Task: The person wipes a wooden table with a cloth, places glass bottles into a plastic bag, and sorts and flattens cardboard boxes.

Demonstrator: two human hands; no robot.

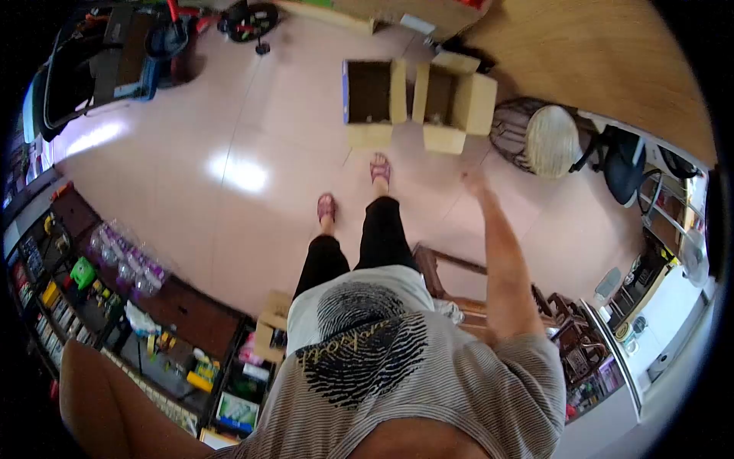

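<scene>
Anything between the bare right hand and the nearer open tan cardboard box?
No object: in the head view, only bare pink floor shows between the bare right hand and the nearer open tan cardboard box.

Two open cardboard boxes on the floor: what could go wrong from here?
1. Trip: the left box has a flap folded out towards the right sandal; a step forward might catch it.
2. Bump: the right box has a flap spread close to the round pale seat, so shifting the box that way could knock it.
3. Blind spot: the left hand is out of view, so any contact there could go unseen.
</scene>
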